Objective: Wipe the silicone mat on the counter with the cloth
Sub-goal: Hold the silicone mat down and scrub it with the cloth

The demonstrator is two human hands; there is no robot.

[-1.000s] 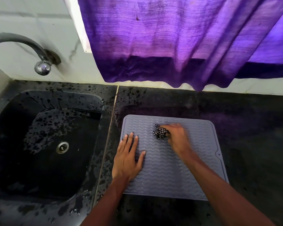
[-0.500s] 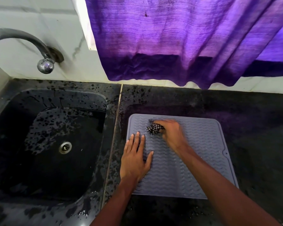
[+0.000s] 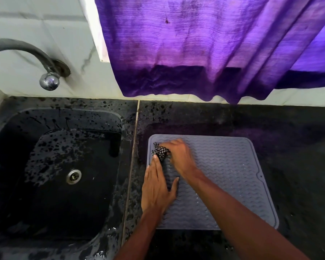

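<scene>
A purple curtain (image 3: 204,44) hangs across the top of the frame, its hem clear of the dark desk (image 3: 280,132), so it looks unlikely to get in the way. The black sink (image 3: 64,111) fills the left half, spattered with drops, and the wet runs over onto the desk edge beside it. The grey ribbed mat (image 3: 229,175) lies flat on the desk at lower centre, just right of the sink seam. The left hand (image 3: 158,186) is spread flat on the mat's left edge, fingers straight, I'd guess to stop it sliding. The right hand (image 3: 180,158) is curled round a bunched checked cloth (image 3: 159,152) at the mat's upper left corner, pressing it down. The left fingertips sit right against the cloth, so that hand may crowd the next stroke. The tap (image 3: 26,51) curves in at upper left, and the drain (image 3: 74,176) sits mid-sink.
</scene>
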